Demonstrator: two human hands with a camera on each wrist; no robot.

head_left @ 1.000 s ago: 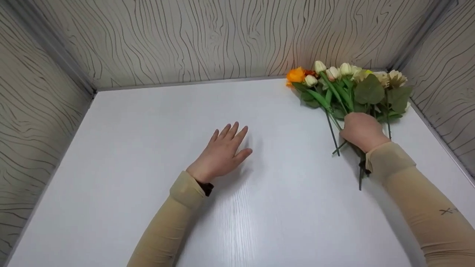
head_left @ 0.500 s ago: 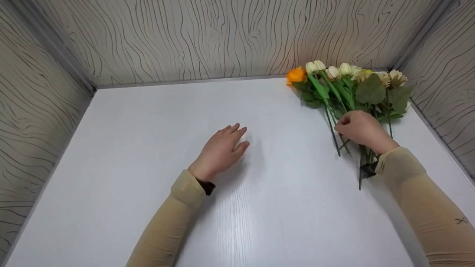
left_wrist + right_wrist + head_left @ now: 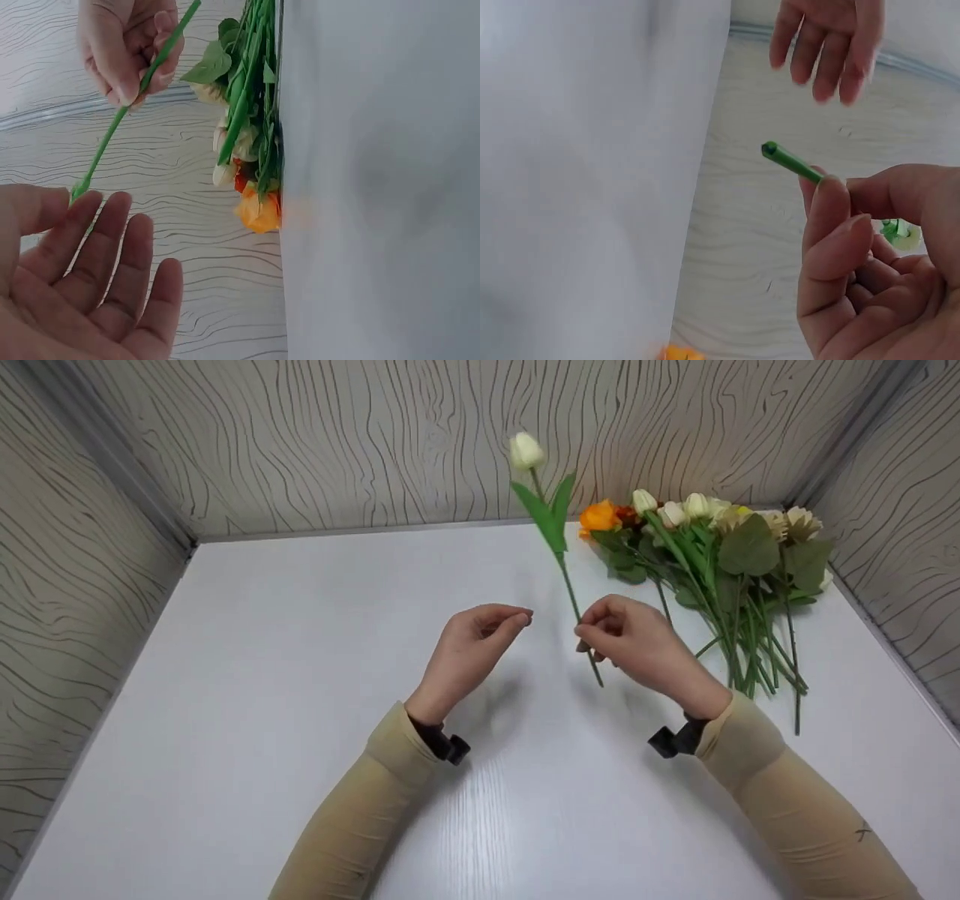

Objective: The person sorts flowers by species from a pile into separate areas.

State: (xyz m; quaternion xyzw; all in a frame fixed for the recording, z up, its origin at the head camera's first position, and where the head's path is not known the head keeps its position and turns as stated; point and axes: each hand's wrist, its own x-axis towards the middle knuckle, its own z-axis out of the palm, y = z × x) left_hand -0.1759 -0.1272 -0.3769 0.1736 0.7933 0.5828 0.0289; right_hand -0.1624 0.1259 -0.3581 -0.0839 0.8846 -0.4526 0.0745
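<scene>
A white tulip [image 3: 553,525] with green leaves stands nearly upright over the table, its bloom leaning slightly left. My right hand [image 3: 637,645] pinches it low on the stem between thumb and fingers. In the right wrist view, the cut end of the stem [image 3: 787,159] pokes out past the fingertips. My left hand [image 3: 476,649] hovers left of the stem, thumb close to the index finger, holding nothing. The left wrist view shows that hand [image 3: 82,285] palm up with loosely bent fingers, and the stem [image 3: 105,142] passing behind its fingertips.
A pile of flowers [image 3: 720,562] lies at the table's back right, with an orange bloom [image 3: 600,517], several white tulips and cream blooms. Their stems point towards the front. Wood-grain patterned walls [image 3: 420,442] enclose the white table [image 3: 225,697] at the back and both sides.
My right hand has drawn one white tulip out of the pile and brought it left and up. The left hand has turned, bringing its thumb near its fingers.
</scene>
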